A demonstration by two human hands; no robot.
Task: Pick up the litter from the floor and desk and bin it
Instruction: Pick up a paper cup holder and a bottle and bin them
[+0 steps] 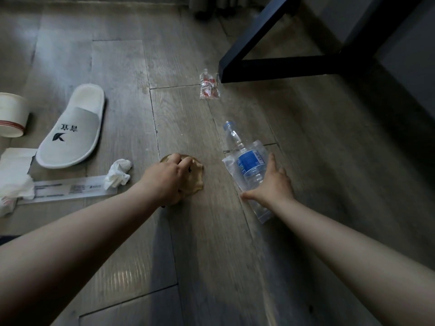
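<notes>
Left hand grips a crumpled, tan-brown paper wrapper.

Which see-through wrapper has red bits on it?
The small crumpled wrapper beside the black desk leg; the bigger clear bag at the bottle shows none.

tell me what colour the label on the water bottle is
Blue with white lettering; the label on the clear water bottle shows in the head view.
</notes>
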